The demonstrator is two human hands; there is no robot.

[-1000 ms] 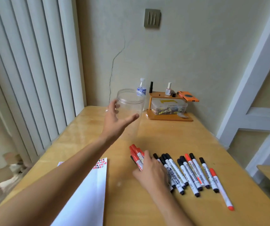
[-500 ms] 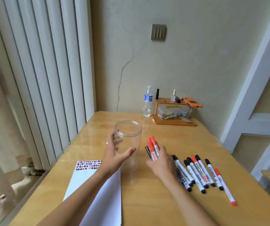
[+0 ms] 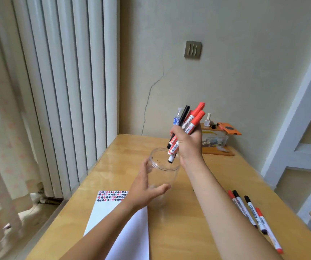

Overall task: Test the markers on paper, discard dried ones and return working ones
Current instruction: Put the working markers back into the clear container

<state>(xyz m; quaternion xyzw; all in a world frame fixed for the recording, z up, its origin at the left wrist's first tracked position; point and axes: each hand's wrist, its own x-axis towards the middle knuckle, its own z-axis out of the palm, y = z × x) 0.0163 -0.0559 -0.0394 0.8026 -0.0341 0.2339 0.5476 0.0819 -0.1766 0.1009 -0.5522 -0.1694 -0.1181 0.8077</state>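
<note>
Holding a bunch of markers (image 3: 187, 126) in the right hand (image 3: 189, 142) over the jar (image 3: 165, 166), left hand (image 3: 144, 186) fingers spread loosely around it.

The right hand (image 3: 189, 142) is raised with fingers curled tight, while the left hand (image 3: 145, 188) reaches forward, fingers and thumb spread.

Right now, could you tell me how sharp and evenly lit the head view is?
Head view: bundle of markers and right hand fairly sharp; clear jar faint against the table; curtain at left washed out and blurred; wide-angle bending at the edges.
</note>
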